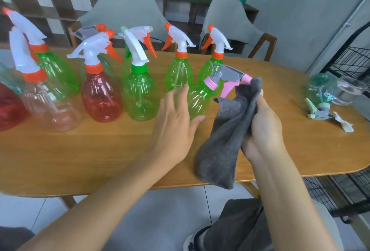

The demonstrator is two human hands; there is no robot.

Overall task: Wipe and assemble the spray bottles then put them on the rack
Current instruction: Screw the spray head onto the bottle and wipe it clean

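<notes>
- Our right hand (pixel 264 126) is closed around a grey cloth (pixel 226 140), bunching its upper end against the pink nozzle of a grey-and-pink trigger head (pixel 230 76); the rest of the cloth hangs down over the near edge of the wooden table (pixel 100 154).
- That trigger head sits on a green bottle (pixel 198 100), which leans tilted to the right near the middle of the table.
- Our left hand (pixel 176 120) is open, fingers spread, the thumb touching the bottle's lower side; we grip nothing with it.
- Left and farther back stand more assembled spray bottles: a green one with a green collar (pixel 140 94), a red one (pixel 101 98), a clear one (pixel 50 106), and two green ones with orange collars (pixel 179 72).
- At the far right lies a teal bottle (pixel 320 90) on its side, beside a black wire rack (pixel 352 60).
- We can read no brand, label or writing on any bottle.
</notes>
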